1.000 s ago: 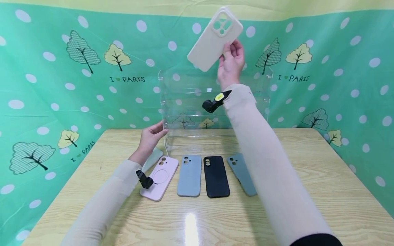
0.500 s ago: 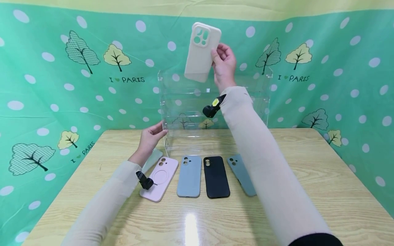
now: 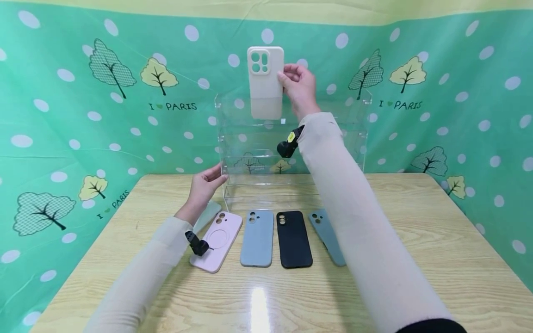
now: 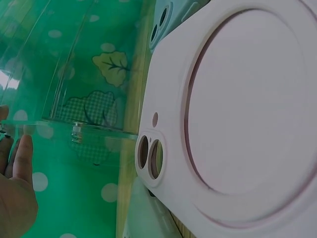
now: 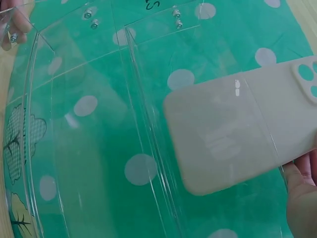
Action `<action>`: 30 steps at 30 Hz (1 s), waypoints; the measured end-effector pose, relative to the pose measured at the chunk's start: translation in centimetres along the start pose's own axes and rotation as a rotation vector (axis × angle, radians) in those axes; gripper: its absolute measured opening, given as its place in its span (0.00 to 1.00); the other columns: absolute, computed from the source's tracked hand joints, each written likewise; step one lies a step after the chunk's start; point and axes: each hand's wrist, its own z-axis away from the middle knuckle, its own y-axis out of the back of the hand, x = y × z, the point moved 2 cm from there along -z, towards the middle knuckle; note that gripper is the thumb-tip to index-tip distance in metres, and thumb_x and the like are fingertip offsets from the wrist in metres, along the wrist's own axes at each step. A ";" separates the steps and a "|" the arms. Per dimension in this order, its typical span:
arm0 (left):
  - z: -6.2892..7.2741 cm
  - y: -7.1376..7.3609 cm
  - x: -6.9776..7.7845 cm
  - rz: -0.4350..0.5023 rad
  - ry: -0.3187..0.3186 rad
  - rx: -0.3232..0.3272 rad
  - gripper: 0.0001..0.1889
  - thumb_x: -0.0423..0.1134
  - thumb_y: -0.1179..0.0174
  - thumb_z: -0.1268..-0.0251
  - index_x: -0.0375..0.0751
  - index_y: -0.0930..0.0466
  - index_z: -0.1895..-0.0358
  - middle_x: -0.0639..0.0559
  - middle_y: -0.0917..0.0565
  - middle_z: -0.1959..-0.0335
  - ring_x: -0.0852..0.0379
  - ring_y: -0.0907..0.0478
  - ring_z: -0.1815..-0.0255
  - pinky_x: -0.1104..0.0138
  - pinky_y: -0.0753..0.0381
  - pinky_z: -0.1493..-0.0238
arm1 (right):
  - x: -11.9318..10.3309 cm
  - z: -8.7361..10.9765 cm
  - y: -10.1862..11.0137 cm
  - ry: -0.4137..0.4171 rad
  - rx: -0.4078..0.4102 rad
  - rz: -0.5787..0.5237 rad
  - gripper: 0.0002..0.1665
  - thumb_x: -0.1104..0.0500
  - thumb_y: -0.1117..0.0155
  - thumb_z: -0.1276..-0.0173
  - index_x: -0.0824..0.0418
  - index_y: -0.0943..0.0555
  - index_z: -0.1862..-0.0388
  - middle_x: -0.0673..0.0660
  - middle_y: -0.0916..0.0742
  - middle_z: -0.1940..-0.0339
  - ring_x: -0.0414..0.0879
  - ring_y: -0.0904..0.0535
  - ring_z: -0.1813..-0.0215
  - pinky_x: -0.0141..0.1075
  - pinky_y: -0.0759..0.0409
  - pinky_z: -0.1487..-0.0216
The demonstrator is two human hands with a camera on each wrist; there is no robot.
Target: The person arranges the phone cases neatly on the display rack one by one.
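My right hand pinches the right edge of a cream phone case, camera cutout at its top left. The case stands upright at the top tier of a clear acrylic display rack. In the right wrist view, the case's lower half shows through the clear front panel, its bottom edge close to the tier's ledge. My left hand grips the rack's left side panel, thumb on one face and fingers on the other. The left wrist view shows that panel between thumb and fingers.
In front of the rack lie a pale green case, a pink case with a ring, a blue-grey case, a black case and a teal case, partly under my right arm. A patterned green cloth hangs behind.
My right hand has brought the cream case down and to the left, turning it from tilted to upright; its lower half is now behind the rack's top panel. My left hand stays put.
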 end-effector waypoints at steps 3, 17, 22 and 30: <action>0.1 -0.1 0.2 0.001 -0.004 -0.001 0.25 0.33 0.37 0.39 0.41 0.29 0.37 0.41 0.24 0.40 0.51 0.25 0.40 0.74 0.23 0.47 | -0.2 0.0 -0.1 -0.026 -0.004 0.053 0.13 0.67 0.36 0.38 0.60 0.21 0.54 0.54 0.15 0.55 0.43 0.20 0.54 0.28 0.18 0.56; -0.1 0.1 0.1 0.003 -0.001 0.002 0.25 0.35 0.36 0.40 0.42 0.28 0.38 0.41 0.23 0.41 0.52 0.24 0.42 0.73 0.22 0.47 | -1.1 0.6 -0.4 -0.063 0.035 0.217 0.12 0.66 0.39 0.35 0.61 0.21 0.52 0.55 0.16 0.52 0.42 0.20 0.52 0.26 0.19 0.54; 0.0 0.1 0.1 -0.002 -0.003 0.010 0.25 0.36 0.36 0.40 0.43 0.27 0.38 0.42 0.23 0.42 0.53 0.23 0.43 0.74 0.22 0.48 | -1.2 0.7 -0.4 -0.041 0.079 0.296 0.14 0.65 0.38 0.35 0.61 0.20 0.49 0.54 0.15 0.50 0.41 0.20 0.50 0.23 0.21 0.51; 0.0 0.1 -0.1 -0.004 -0.003 0.006 0.25 0.35 0.36 0.40 0.43 0.27 0.38 0.43 0.23 0.41 0.52 0.24 0.42 0.73 0.22 0.48 | -0.8 0.9 0.5 -0.031 0.119 0.243 0.17 0.61 0.36 0.36 0.56 0.19 0.48 0.50 0.16 0.48 0.38 0.22 0.47 0.22 0.24 0.47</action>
